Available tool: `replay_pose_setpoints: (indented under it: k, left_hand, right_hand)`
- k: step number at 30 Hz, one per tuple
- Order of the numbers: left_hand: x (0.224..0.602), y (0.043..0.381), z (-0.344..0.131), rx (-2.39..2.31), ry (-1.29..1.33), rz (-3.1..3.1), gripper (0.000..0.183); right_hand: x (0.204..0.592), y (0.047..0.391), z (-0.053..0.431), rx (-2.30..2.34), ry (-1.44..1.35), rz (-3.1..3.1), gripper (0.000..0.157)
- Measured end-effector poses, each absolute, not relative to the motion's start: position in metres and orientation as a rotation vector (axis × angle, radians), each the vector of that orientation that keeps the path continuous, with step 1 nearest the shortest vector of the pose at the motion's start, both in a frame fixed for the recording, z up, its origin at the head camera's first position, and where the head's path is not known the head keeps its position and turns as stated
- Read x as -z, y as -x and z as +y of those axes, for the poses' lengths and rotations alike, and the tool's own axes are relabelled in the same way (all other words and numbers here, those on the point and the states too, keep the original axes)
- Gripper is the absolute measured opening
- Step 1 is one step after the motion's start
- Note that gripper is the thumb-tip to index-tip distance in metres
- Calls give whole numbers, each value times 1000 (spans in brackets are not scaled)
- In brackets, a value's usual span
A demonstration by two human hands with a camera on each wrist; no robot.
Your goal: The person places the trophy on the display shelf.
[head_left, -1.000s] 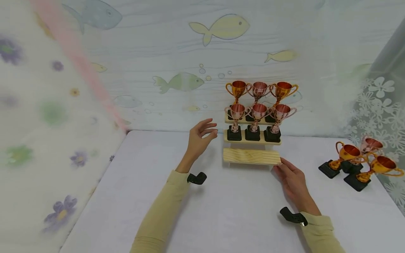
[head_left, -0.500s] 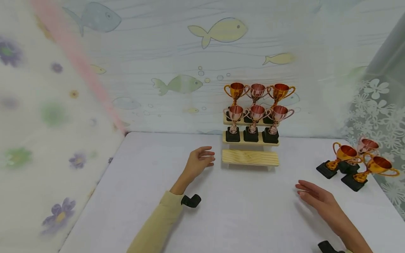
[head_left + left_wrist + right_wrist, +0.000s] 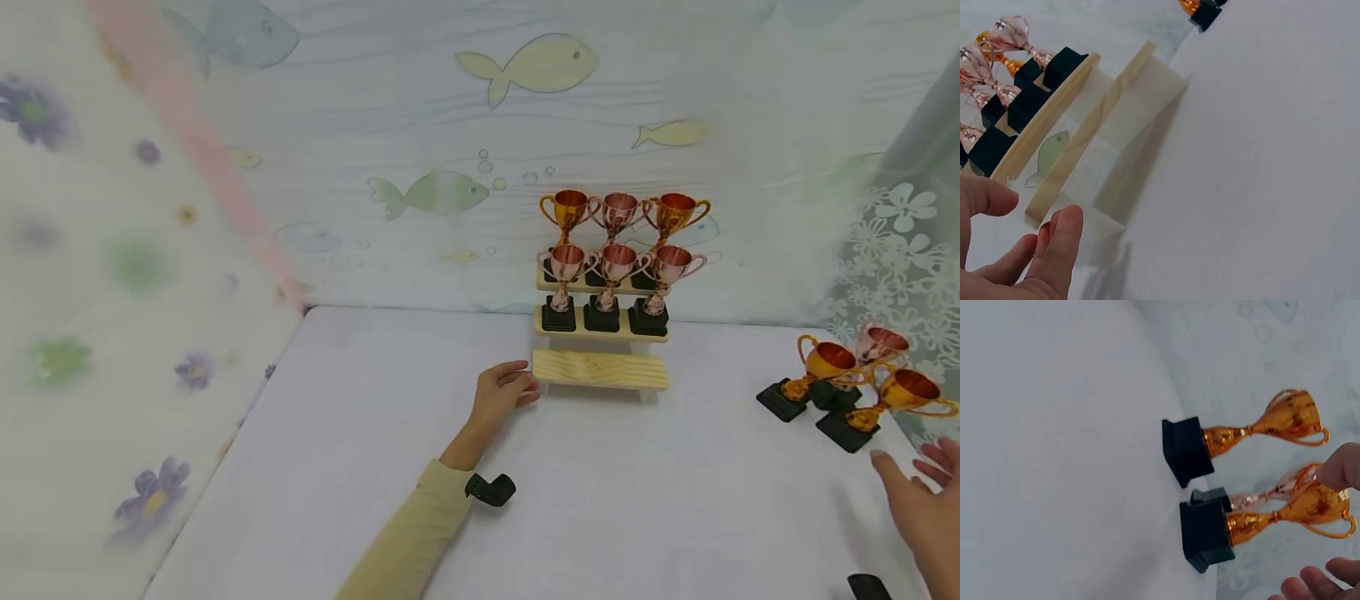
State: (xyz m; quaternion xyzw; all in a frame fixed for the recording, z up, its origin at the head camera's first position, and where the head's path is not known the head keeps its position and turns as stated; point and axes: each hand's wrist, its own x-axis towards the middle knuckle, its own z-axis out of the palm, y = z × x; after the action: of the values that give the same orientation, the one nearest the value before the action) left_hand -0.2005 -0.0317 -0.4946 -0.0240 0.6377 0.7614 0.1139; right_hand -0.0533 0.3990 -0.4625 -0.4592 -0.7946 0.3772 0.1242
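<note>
My left hand (image 3: 502,400) is at the left end of the lowest wooden tier (image 3: 600,369) of a stepped display stand. In the left wrist view its fingertips (image 3: 1071,219) lie right at the tier's end, the thumb held apart. That tier is bare; the two tiers behind carry small trophy cups on black bases, pink ones (image 3: 618,265) in front. At the right, my right hand (image 3: 926,508) reaches with spread fingers toward a front gold trophy (image 3: 909,390). A second gold trophy (image 3: 827,362) and a pink trophy (image 3: 883,343) stand close by it.
A white cloth (image 3: 615,483) covers the table. Behind the stand hangs a backdrop (image 3: 420,100) printed with fish, with a floral sheet (image 3: 135,333) to the left. A lace curtain (image 3: 911,250) borders the right side behind the loose trophies.
My right hand has left the lowest tier's right end and swung right to the loose trophies. My left hand has come down and rightward to the tier's left end.
</note>
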Motion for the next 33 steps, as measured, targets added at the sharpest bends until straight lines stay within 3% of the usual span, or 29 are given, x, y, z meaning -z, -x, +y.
replay_pose_setpoints:
  k: [5,10,19,27,33]
  left_hand:
    - [498,204,-21,-2315,189,1763,35]
    - [502,205,-14,-2373,276,1695,34]
    - [507,205,-8,-2412,332,1685,32]
    - [510,208,-8,-2433,355,1654,33]
    - [508,209,-8,-2464,346,1615,32]
  right_hand:
    - [488,74,447,-1172,1393,-2200,65]
    - [529,89,498,-1243,1268,-2242,65]
    - [480,84,458,-832,930,-2307,55]
    - [489,94,456,-922,763,-2235,57]
    - [488,104,452,-1085,819,-2144,54]
